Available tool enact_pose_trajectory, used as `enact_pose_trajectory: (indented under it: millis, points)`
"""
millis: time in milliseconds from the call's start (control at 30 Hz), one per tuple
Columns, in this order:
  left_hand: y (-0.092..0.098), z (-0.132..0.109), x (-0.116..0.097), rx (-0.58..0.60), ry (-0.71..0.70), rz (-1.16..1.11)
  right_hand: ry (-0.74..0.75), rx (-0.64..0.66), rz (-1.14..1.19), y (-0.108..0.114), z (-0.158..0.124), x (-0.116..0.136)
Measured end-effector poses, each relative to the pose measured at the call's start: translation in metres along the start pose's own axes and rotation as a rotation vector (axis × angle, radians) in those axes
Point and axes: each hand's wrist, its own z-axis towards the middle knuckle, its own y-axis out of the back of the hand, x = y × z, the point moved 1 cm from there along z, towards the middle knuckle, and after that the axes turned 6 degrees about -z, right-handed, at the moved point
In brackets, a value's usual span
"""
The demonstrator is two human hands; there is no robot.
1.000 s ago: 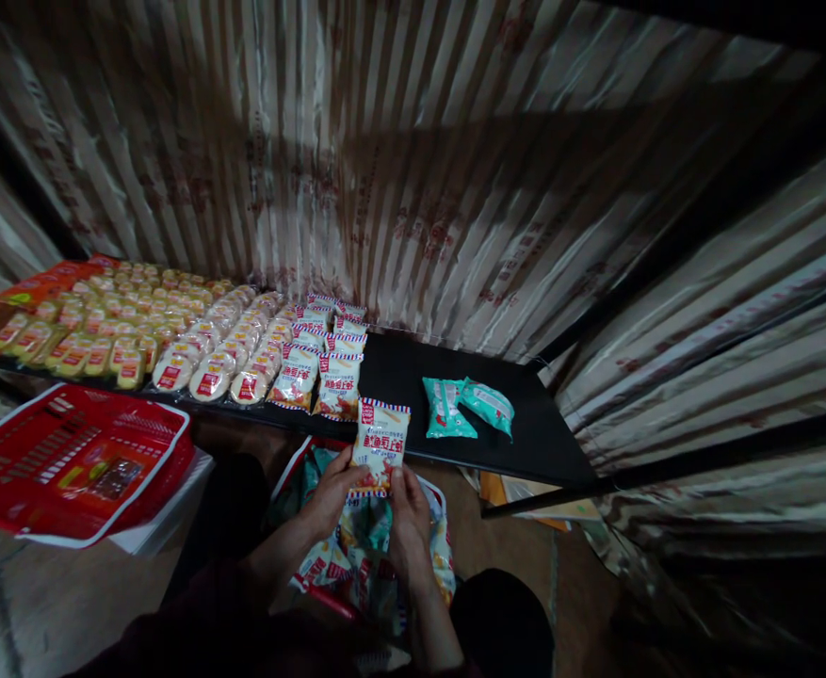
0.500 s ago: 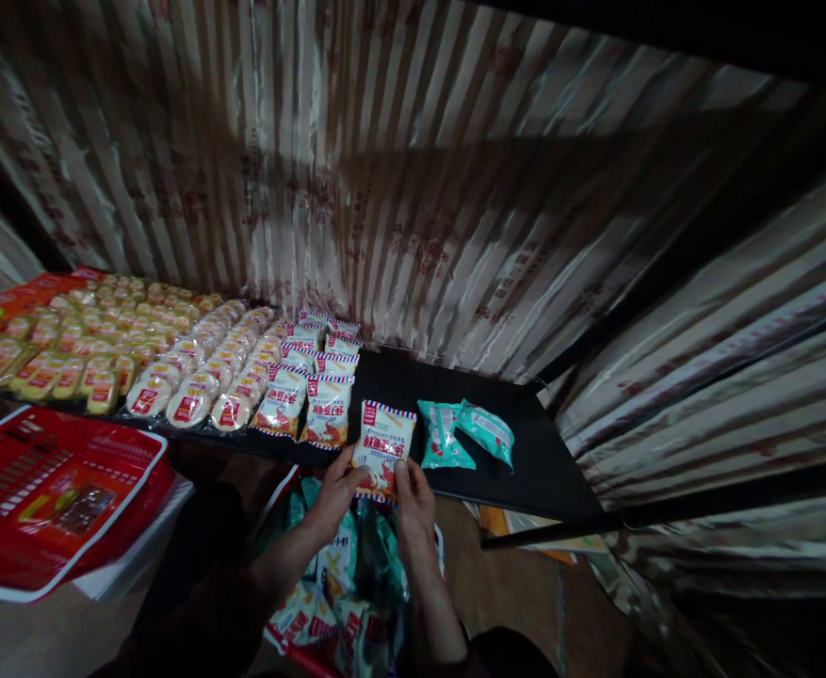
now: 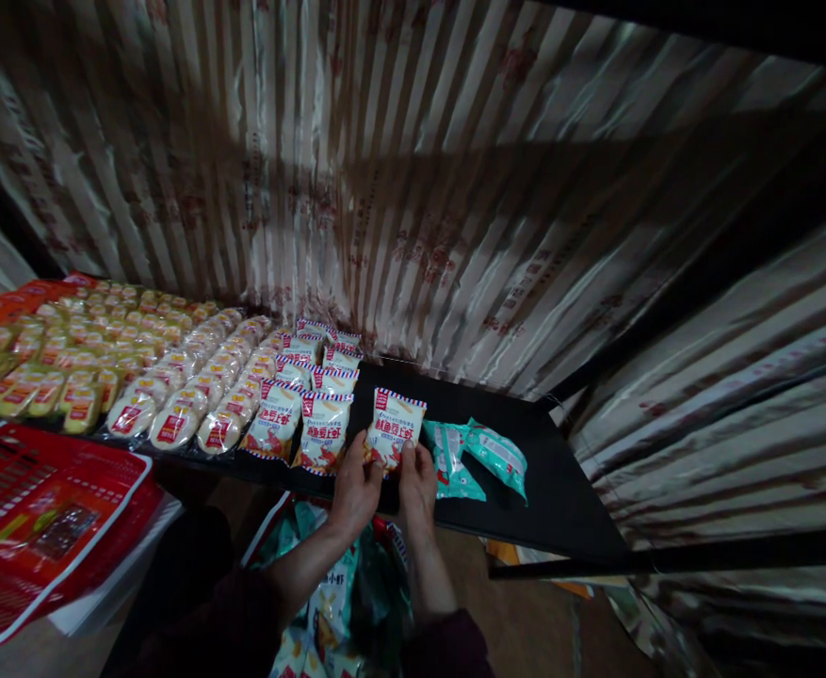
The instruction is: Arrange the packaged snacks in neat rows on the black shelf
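Note:
Between my two hands is a white snack bag (image 3: 396,424) with a striped top edge and red lettering. My left hand (image 3: 356,488) grips its lower left corner, and my right hand (image 3: 418,480) grips its lower right side. The bag is over the front part of the black shelf (image 3: 554,508); whether it rests there I cannot tell. Just left of it stand several matching white snack bags (image 3: 324,433) in two columns. Close on the right lie two teal snack bags (image 3: 447,461), the nearer one partly behind my right hand.
Rows of round wrapped snacks (image 3: 172,414) and yellow wrapped snacks (image 3: 84,400) fill the shelf's left. Below my arms an opened sack holds teal and white bags (image 3: 338,593). A red package (image 3: 52,527) is at lower left. Striped sheeting (image 3: 413,188) hangs behind the shelf.
Both hands have carried the white snack bag forward, farther over the shelf and away from me. The view has shifted slightly.

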Motion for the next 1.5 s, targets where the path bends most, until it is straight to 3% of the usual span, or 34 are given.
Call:
enact_pose_trajectory:
  millis: [267, 567, 867, 1133, 1500]
  points:
    - [-0.023, 0.031, 0.007, -0.012, -0.079, 0.186, 0.094, -0.001, -0.134, -0.015, 0.040, 0.002]
    - [-0.042, 0.074, -0.003, -0.053, 0.027, 0.140, 0.097, -0.041, -0.247, -0.036, 0.085, 0.004]
    - [-0.062, 0.114, -0.001, -0.125, 0.015, 0.120, 0.142, -0.060, -0.349, -0.059, 0.125, 0.006]
    - [-0.068, 0.141, 0.010, -0.133, 0.008, 0.081, 0.175, -0.068, -0.452, -0.075, 0.150, 0.005]
    - [-0.072, 0.156, 0.008, -0.120, 0.025, 0.151, 0.128, -0.028, -0.563, -0.089, 0.172, 0.001]
